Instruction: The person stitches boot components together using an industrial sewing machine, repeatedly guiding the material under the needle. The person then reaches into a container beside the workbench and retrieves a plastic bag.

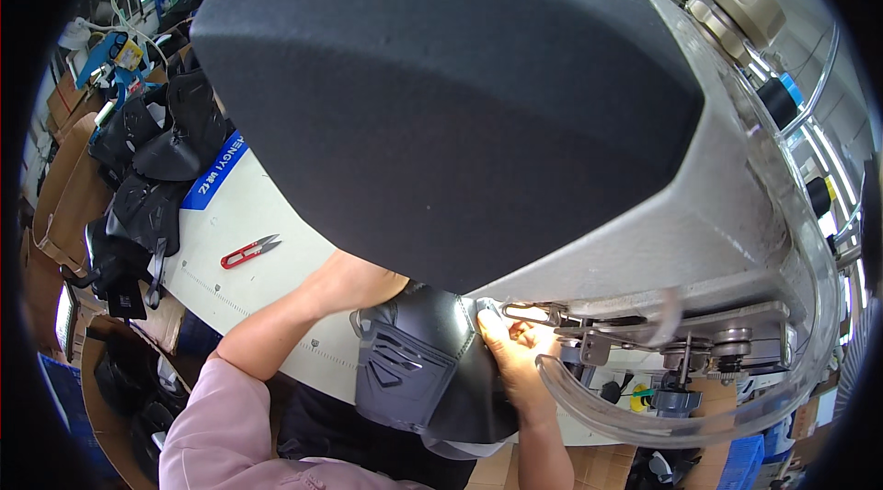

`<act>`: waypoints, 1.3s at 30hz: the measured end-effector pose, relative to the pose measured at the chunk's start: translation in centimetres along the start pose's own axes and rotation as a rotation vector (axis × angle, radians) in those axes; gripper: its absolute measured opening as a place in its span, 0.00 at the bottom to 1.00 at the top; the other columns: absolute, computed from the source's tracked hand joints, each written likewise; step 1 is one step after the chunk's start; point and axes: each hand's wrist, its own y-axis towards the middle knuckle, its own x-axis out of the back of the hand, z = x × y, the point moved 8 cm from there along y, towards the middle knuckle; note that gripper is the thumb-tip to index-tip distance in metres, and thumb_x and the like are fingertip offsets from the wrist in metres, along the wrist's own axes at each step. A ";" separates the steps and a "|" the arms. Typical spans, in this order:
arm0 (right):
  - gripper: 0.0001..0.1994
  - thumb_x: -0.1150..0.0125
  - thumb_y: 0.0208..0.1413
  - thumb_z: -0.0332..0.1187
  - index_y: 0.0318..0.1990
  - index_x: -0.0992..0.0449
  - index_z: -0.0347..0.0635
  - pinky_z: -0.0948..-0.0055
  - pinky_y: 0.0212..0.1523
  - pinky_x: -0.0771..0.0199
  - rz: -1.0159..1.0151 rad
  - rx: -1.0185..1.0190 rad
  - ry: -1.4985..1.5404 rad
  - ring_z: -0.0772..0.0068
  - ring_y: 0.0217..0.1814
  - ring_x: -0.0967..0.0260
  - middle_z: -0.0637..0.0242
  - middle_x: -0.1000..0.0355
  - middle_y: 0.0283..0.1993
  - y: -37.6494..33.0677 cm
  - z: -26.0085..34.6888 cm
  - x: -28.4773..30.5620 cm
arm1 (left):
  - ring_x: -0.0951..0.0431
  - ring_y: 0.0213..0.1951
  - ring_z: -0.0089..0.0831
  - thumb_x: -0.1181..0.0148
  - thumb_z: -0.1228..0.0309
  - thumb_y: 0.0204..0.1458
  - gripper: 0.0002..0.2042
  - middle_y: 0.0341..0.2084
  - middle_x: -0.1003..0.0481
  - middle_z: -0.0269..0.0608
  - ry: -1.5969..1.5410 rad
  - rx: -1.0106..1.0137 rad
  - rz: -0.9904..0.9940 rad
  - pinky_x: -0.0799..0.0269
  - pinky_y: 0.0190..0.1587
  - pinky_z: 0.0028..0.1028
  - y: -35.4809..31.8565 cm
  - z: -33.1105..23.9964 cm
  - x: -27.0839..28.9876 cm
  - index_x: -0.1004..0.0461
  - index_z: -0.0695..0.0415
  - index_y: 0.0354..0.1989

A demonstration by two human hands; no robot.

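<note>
A black shoe upper (414,370) with stitched panels sits at the near edge of the white work table (248,214), under the head of a large grey sewing machine (441,103). My right hand (510,347) grips the upper's right edge, close to the metal presser parts (533,313). My left forearm reaches in from the lower left. My left hand (368,283) goes under the machine and behind the upper, and its fingers are hidden.
Red thread snips (248,252) lie on the table to the left. Several black shoe uppers (152,168) are piled at the table's left end, above cardboard boxes. A clear curved guard (644,416) rings the needle area. Thread spools (780,102) stand at the right.
</note>
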 end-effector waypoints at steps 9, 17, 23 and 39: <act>0.05 0.38 0.58 0.28 0.35 0.29 0.39 0.88 0.26 0.46 -0.276 0.260 0.042 0.91 0.25 0.45 0.77 0.37 0.26 -3.2 5.9 -4.9 | 0.23 0.40 0.41 0.42 0.76 0.49 0.12 0.37 0.23 0.49 -0.098 0.093 0.059 0.28 0.44 0.35 -0.3 5.0 -0.1 0.25 0.65 0.42; 0.07 0.43 0.62 0.31 0.33 0.28 0.39 0.86 0.30 0.41 0.123 0.024 0.078 0.88 0.28 0.39 0.74 0.32 0.28 -1.8 4.0 -2.9 | 0.28 0.18 0.19 0.53 0.70 0.59 0.25 0.32 0.21 0.46 -0.506 0.008 -0.063 0.33 0.21 0.18 -14.8 -7.2 2.5 0.45 0.73 0.62; 0.11 0.44 0.63 0.34 0.28 0.31 0.41 0.83 0.30 0.42 0.138 0.131 -0.034 0.87 0.27 0.43 0.78 0.37 0.25 -2.4 5.7 -3.6 | 0.27 0.45 0.32 0.44 0.54 0.56 0.42 0.46 0.31 0.51 -1.137 0.502 -0.224 0.34 0.51 0.27 -12.6 -5.9 -3.1 0.62 0.68 0.67; 0.11 0.48 0.65 0.33 0.29 0.31 0.42 0.84 0.32 0.34 0.068 0.033 0.123 0.89 0.28 0.42 0.78 0.37 0.26 -3.5 5.7 -6.1 | 0.30 0.36 0.16 0.39 0.77 0.48 0.13 0.35 0.27 0.36 -0.796 0.591 -0.407 0.36 0.40 0.17 -10.1 -2.1 1.2 0.32 0.63 0.42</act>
